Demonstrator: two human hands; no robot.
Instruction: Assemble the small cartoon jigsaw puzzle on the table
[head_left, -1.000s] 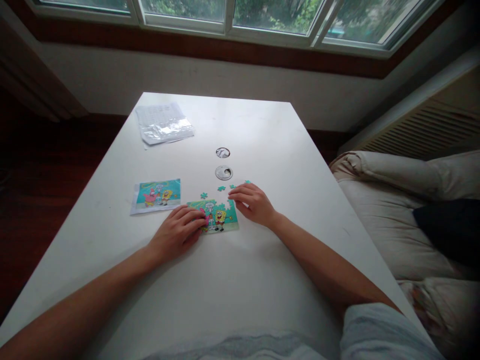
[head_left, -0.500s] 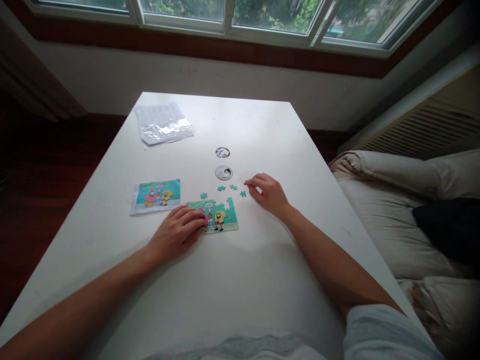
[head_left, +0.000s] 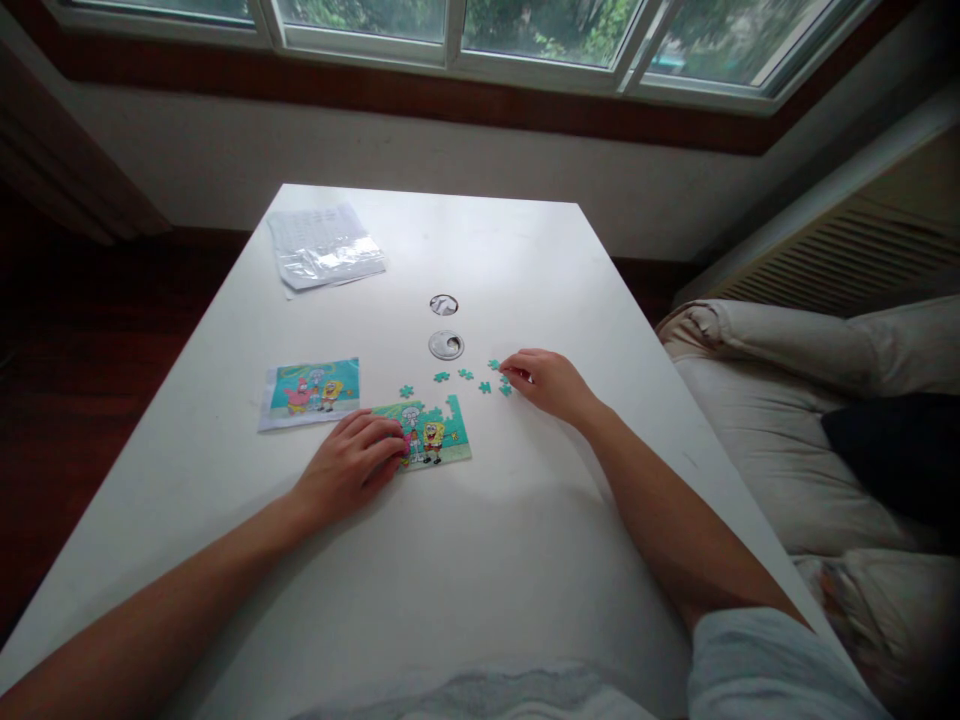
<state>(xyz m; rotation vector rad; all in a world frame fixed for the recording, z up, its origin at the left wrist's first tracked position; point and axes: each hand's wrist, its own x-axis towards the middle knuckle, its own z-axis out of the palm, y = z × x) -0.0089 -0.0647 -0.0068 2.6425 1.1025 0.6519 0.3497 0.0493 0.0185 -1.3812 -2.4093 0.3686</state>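
A partly assembled jigsaw puzzle [head_left: 433,440] with cartoon figures lies flat on the white table, its upper edge uneven with gaps. My left hand [head_left: 356,455] rests flat with its fingers over the puzzle's left part, hiding some of the pink figure. Above and to the right of the puzzle, several loose teal jigsaw pieces [head_left: 465,374] are scattered. My right hand [head_left: 551,385] is at the right end of these, thumb and forefinger closed at a jigsaw piece [head_left: 505,389]. Left of the puzzle lies a reference picture [head_left: 311,393] showing the same cartoon scene.
A clear plastic bag with papers [head_left: 326,247] lies at the table's far left. Two round grommet holes [head_left: 446,345] are set in the table [head_left: 495,560] beyond the pieces. A beige sofa [head_left: 750,440] stands along the right side, and a window is ahead.
My right hand has moved slightly right, uncovering loose pieces beside its fingertips. The puzzle has shifted slightly left under my left hand, which stays nearly still.
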